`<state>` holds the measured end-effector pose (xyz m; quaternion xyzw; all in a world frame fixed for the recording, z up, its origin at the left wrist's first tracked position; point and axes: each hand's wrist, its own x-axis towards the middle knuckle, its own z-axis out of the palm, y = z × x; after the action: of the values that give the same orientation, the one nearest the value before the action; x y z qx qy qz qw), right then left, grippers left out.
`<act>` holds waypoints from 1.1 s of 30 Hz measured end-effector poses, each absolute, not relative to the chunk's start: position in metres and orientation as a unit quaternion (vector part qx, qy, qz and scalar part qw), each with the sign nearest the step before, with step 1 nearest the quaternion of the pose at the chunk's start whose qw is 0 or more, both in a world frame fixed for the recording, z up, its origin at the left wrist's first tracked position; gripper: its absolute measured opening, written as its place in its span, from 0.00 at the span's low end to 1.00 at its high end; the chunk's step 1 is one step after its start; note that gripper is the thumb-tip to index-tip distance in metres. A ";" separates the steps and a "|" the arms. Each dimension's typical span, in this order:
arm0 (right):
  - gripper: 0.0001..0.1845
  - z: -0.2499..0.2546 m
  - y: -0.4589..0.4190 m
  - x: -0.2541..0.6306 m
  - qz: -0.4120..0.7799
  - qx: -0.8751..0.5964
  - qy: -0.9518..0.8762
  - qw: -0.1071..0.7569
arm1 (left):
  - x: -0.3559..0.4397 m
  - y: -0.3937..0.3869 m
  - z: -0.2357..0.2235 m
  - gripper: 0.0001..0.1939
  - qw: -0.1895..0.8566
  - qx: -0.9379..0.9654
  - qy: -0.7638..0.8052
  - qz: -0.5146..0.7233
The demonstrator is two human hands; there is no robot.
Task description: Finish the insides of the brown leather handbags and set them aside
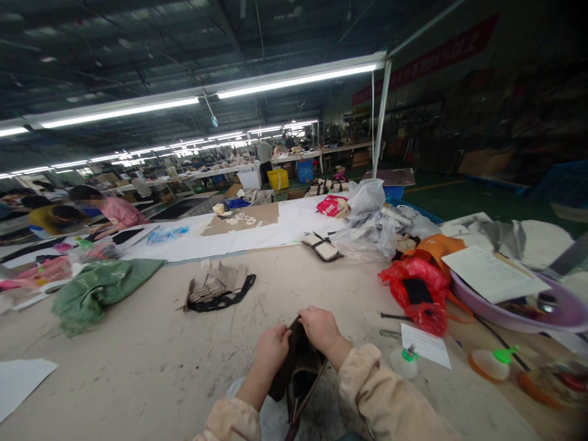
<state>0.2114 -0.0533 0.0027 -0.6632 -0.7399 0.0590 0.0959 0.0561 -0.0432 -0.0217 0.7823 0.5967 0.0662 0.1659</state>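
Note:
Both my hands grip the top edge of a dark brown bag (294, 367), which hangs at the near edge of the table. My left hand (272, 350) pinches the rim on the left side. Close beside it, my right hand (321, 331) has its fingers closed over the rim farther right. The bag's mouth gapes toward me, showing a dark inside and a strap-like edge below. Beyond my hands, a stack of grey-beige pieces (218, 283) lies on a black strip on the table.
A green cloth sack (101, 291) lies to the left. On the right are a red plastic bag (420, 294), a purple basin (514, 315) with papers on it, and bottles with green caps (405, 362). Two co-workers bend over the far left tables, one in a pink top (122, 209).

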 end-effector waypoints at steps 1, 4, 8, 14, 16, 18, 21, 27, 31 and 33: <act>0.10 0.002 -0.053 0.211 0.058 -0.663 -0.740 0.096 | 0.056 -0.043 -0.021 0.14 0.167 0.782 0.597 0.064; 0.10 0.002 -0.054 0.211 0.058 -0.662 -0.741 0.096 | 0.056 -0.041 -0.021 0.14 0.171 0.781 0.598 0.061; 0.10 0.000 -0.055 0.212 0.056 -0.655 -0.746 0.102 | 0.056 -0.038 -0.019 0.14 0.176 0.773 0.607 0.058; 0.10 -0.005 -0.052 0.214 0.049 -0.657 -0.745 0.109 | 0.060 -0.037 -0.016 0.14 0.174 0.771 0.611 0.044; 0.11 -0.006 -0.050 0.214 0.050 -0.656 -0.746 0.107 | 0.061 -0.038 -0.015 0.14 0.175 0.768 0.615 0.036; 0.11 -0.007 -0.048 0.214 0.047 -0.656 -0.745 0.111 | 0.062 -0.040 -0.015 0.14 0.176 0.766 0.617 0.030; 0.11 -0.008 -0.048 0.214 0.042 -0.655 -0.745 0.122 | 0.062 -0.040 -0.015 0.15 0.177 0.771 0.611 0.029; 0.12 -0.009 -0.049 0.214 0.060 -0.659 -0.740 0.120 | 0.061 -0.034 -0.012 0.13 0.168 0.790 0.590 0.001; 0.11 -0.011 -0.049 0.213 0.066 -0.655 -0.743 0.121 | 0.067 -0.025 -0.006 0.12 0.196 0.806 0.558 0.016; 0.12 -0.010 -0.048 0.214 0.069 -0.656 -0.742 0.121 | 0.073 -0.021 -0.006 0.13 0.196 0.810 0.551 0.028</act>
<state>0.2137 -0.0483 -0.0101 -0.6561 -0.7418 0.0688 0.1208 0.0731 -0.0208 -0.0062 0.8104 0.5515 0.0284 0.1958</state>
